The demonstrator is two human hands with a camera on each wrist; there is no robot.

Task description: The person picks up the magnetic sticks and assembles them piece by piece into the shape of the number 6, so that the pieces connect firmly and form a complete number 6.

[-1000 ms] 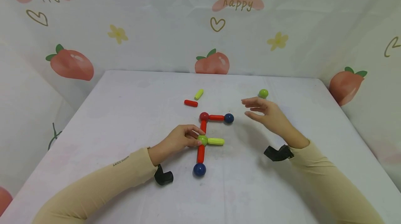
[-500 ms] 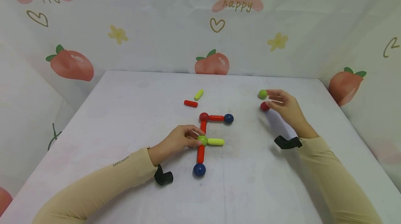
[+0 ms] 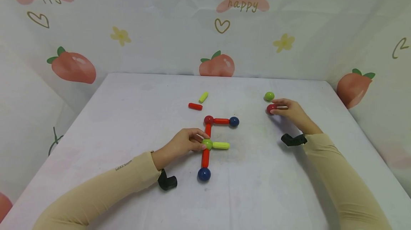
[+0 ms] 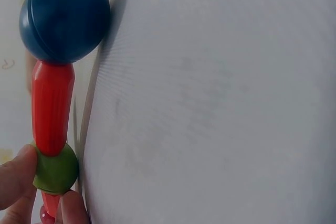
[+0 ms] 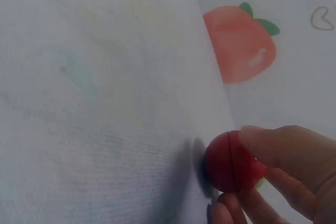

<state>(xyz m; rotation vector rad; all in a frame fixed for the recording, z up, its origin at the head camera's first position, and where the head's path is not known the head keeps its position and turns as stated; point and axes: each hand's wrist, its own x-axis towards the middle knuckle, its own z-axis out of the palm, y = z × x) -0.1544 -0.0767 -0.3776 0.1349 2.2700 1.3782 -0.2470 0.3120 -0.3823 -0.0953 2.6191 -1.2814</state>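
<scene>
My left hand [image 3: 186, 140] pinches the green ball [image 3: 208, 144] at the middle of a joined ball-and-stick shape. From that ball a yellow-green stick [image 3: 221, 145] points right. A red stick [image 3: 205, 158] runs down to a blue ball [image 3: 204, 174], and another goes up to a red ball [image 3: 209, 120]. From there a red stick [image 3: 221, 121] leads to a second blue ball [image 3: 234, 121]. Toward the back right, my right hand [image 3: 290, 112] holds a loose red ball [image 5: 231, 161] between thumb and fingers, at the tabletop.
Just behind the right hand lies a loose green ball [image 3: 269, 96]. Beyond the joined shape are a loose red stick [image 3: 195, 106] and a loose yellow-green stick [image 3: 203, 97]. A printed cloth [image 3: 173, 26] hangs behind the table's far edge.
My right hand has moved right and back from above the table to the loose red ball and now grips it. The left hand has stayed on the green ball.
</scene>
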